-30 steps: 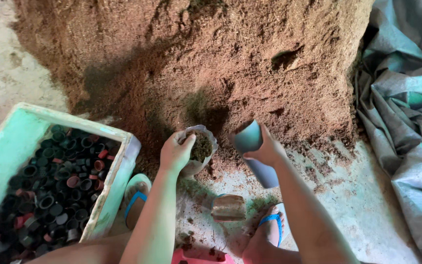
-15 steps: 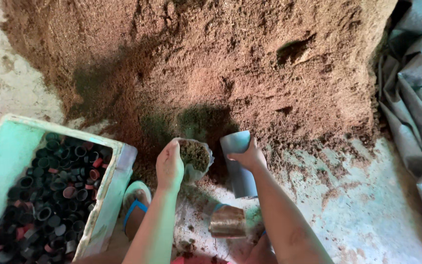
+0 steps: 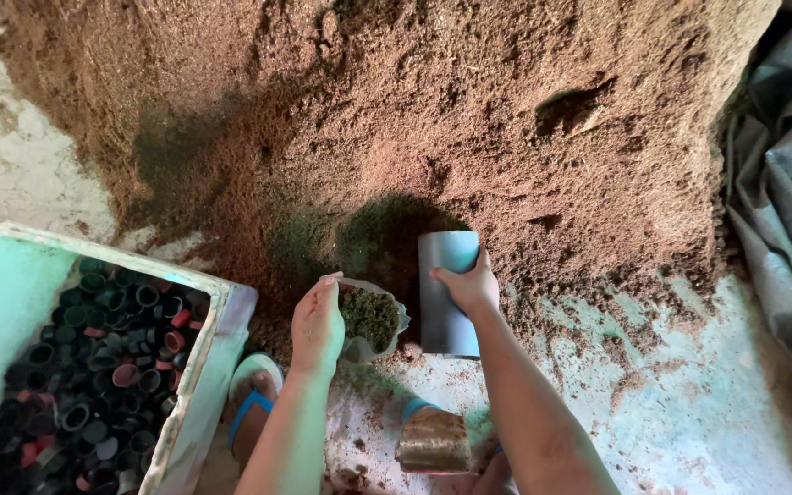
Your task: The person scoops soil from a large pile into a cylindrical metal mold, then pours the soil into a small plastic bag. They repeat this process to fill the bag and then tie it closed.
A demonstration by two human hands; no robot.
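Observation:
My left hand grips the rim of a small clear plastic bag that is partly filled with dark soil. My right hand is closed around a grey plastic pipe piece, which stands upright against the foot of the big brown soil heap. Bag and pipe sit side by side, a few centimetres apart, just below a dark hollow in the heap.
A pale green crate at lower left holds several small black and red pots. A filled brown bag lies between my feet in blue-strapped sandals. A crumpled grey tarp is on the right. The concrete floor is strewn with soil.
My right hand has swung the pipe from a tilted pose to upright against the heap. The left hand and bag have stayed close beside it. The view has shifted right.

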